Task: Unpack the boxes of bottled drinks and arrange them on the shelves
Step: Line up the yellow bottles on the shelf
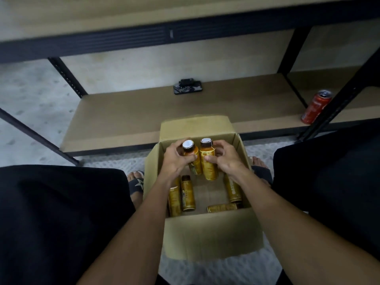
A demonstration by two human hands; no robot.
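Open box point(211, 233) sits on the floor between the person's knees, directly before the low shelf point(144, 112). Left hand point(176, 160) is curled round the upper body of one bottle point(191, 156). Right hand point(225, 159) grips a second bottle point(208, 163) likewise. The two are side by side, caps up, over the far half of the box. Four spare bottles point(187, 194) remain inside: two by the left wall, one by the right, one lying along the near wall. On the shelf: a phone point(188, 87) at the back and a red can point(316, 106) upright at far right.
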